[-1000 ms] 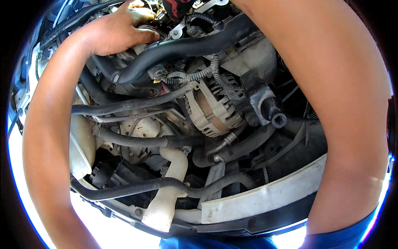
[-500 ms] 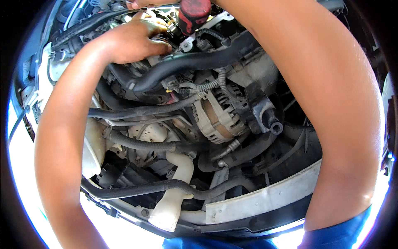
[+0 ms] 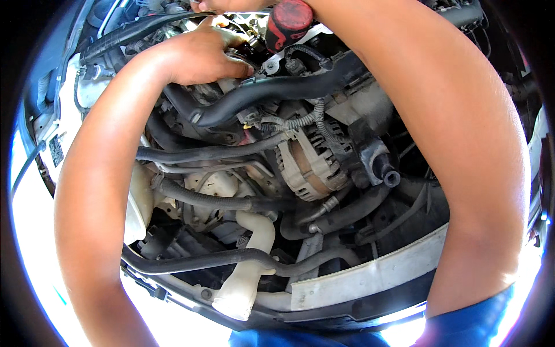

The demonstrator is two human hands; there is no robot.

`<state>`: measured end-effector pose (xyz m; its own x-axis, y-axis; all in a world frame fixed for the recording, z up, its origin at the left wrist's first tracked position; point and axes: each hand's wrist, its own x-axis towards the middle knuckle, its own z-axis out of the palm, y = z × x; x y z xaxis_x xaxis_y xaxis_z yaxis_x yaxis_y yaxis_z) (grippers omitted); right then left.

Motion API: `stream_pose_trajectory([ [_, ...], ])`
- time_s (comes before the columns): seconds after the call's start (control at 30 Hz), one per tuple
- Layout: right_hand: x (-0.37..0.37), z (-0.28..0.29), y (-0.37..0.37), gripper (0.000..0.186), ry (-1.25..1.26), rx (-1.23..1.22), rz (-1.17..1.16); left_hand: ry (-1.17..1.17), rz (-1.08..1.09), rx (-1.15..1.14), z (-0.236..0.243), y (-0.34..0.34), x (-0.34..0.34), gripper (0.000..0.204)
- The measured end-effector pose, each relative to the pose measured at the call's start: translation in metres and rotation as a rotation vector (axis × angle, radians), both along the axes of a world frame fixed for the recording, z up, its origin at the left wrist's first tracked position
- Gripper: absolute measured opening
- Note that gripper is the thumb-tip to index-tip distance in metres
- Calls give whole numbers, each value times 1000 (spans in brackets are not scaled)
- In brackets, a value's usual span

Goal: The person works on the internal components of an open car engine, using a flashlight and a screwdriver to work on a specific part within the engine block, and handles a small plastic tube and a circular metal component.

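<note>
My left hand (image 3: 205, 55) reaches into the top of a car engine, thumb and fingers curled round a spot among shiny metal parts (image 3: 251, 41). What lies between those fingers is too small and hidden to name. My right hand (image 3: 234, 5) is at the upper edge, past the left one, and mostly cut off; its fingertips just show at the left. Under my right forearm is a thick, rounded red-and-black object (image 3: 289, 24), perhaps the end of a tool. Whether my right hand holds it cannot be seen.
A thick black hose (image 3: 277, 89) crosses just below my left hand. Lower down are an alternator (image 3: 309, 168), a long thin hose (image 3: 202, 263), a cream plastic filler neck (image 3: 248, 266) and a pale metal crossbar (image 3: 370, 269). A white reservoir (image 3: 137, 202) is beside my left forearm.
The whole view has shifted slightly, so the engine and both arms appear a little further right. Both hands keep about the same place on the engine.
</note>
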<state>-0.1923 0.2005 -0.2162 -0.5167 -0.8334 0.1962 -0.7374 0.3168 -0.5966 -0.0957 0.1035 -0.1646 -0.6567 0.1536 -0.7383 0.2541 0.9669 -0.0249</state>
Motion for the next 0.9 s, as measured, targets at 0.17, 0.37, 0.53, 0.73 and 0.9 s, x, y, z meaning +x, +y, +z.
stream_pose_trajectory([
  [0.17, -2, -3, 3, 18, -110, -44, 23, 16, 42, 33, 1, 2, 1, 65],
  [0.37, -4, -4, 7, 16, -113, -62, 34, 16, 156, 248, -10, -3, -5, 57],
  [0.53, 5, 8, 8, 18, -157, 37, -1, 116, 251, 204, -16, 6, -3, 39],
  [0.73, -4, -4, 8, 18, -134, -11, 7, -19, 433, 367, 3, 30, -7, 25],
  [0.9, -2, -4, 11, 16, -147, -81, -14, 33, 3, 369, -16, 14, -12, 24],
])
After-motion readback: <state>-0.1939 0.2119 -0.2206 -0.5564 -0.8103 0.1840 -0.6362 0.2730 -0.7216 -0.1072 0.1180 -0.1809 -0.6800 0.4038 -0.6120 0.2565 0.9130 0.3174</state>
